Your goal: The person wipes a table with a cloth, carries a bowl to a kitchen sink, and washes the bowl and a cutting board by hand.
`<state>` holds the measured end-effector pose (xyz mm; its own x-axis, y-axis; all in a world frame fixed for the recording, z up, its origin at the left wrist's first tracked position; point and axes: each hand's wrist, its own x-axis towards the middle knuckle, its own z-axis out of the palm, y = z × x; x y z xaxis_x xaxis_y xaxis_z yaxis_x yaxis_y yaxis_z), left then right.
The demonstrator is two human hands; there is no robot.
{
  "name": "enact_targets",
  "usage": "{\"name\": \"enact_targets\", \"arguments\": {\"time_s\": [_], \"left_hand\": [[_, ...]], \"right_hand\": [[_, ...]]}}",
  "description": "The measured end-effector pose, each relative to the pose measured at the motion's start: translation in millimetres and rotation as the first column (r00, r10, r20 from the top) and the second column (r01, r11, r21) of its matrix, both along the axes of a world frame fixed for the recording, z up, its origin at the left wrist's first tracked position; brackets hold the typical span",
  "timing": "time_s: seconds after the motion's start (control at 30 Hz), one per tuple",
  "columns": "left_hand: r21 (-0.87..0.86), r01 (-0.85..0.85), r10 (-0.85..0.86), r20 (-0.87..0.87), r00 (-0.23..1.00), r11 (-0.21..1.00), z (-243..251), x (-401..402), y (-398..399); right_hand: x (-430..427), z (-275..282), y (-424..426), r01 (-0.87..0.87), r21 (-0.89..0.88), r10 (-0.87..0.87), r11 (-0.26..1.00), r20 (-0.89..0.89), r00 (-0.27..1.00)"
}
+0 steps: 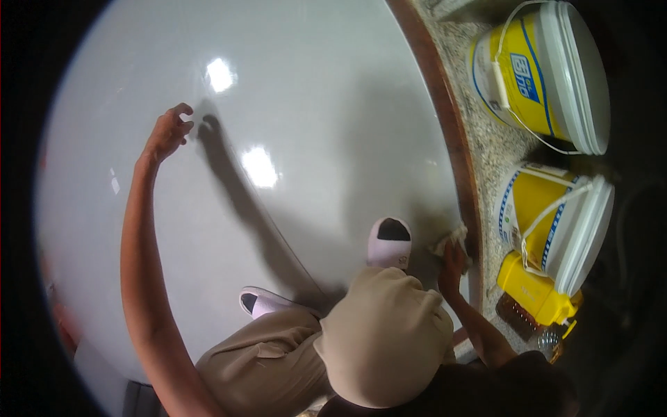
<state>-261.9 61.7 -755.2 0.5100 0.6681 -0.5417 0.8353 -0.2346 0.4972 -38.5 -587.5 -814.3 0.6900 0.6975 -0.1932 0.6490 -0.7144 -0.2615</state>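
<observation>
My right hand (pixel 452 265) presses a crumpled pale cloth (pixel 452 241) near the brown baseboard strip (pixel 465 177) along the floor's edge. Part of the cloth is hidden beneath the fingers. Out to the far left, my left hand (pixel 171 133) hangs above the glossy white tiled floor (pixel 312 114), holding nothing, its fingers apart and loosely curled. Its shadow falls on the tiles. My bent knees in beige trousers (pixel 385 339) fill the lower middle. Between the knee and the cloth side shows a pale slipper (pixel 388 244) over a dark sock.
On the speckled stone ledge (pixel 479 135) at right stand a large yellow-and-white lidded bucket (pixel 531 78), a smaller lidded bucket (pixel 542 213) and a yellow jug (pixel 531 286). A dark red container (pixel 513 315) sits beside the jug. Another slipper (pixel 266 301) is at lower left.
</observation>
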Motion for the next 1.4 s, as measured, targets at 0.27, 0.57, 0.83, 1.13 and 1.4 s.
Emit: {"name": "enact_targets", "arguments": {"time_s": [0.27, 0.57, 0.83, 1.13, 1.4], "left_hand": [[-0.109, -0.35, 0.362, 0.42, 0.832, 0.93, -20.0, -18.3, -17.6], [-0.301, -0.541, 0.619, 0.391, 0.681, 0.785, -24.0, -22.6, -104.6], [-0.376, -0.531, 0.614, 0.146, 0.775, 0.759, 37.3, -91.4, -149.8], [-0.333, -0.835, 0.81, -0.255, 0.527, 0.438, 163.9, -252.1, -275.1], [-0.487, -0.825, 0.791, -0.366, 0.49, 0.286, 314.9, -261.3, -333.9]], "right_hand": [[-7.3, 0.7, 7.9, 0.011, -0.259, -0.029, 0.966, -0.067, 0.997], [-11.8, -20.6, -5.6, -0.002, -0.227, 0.005, 0.974, 0.012, 1.0], [62.1, -62.8, 44.6, 0.292, -0.235, -0.332, 0.927, -0.154, 0.931], [27.8, 225.5, 356.5, 0.641, -0.16, 0.123, 0.751, -0.92, -0.373], [-7.9, 437.3, 368.7, 0.709, -0.261, 0.293, 0.655, -0.777, -0.557]]}}
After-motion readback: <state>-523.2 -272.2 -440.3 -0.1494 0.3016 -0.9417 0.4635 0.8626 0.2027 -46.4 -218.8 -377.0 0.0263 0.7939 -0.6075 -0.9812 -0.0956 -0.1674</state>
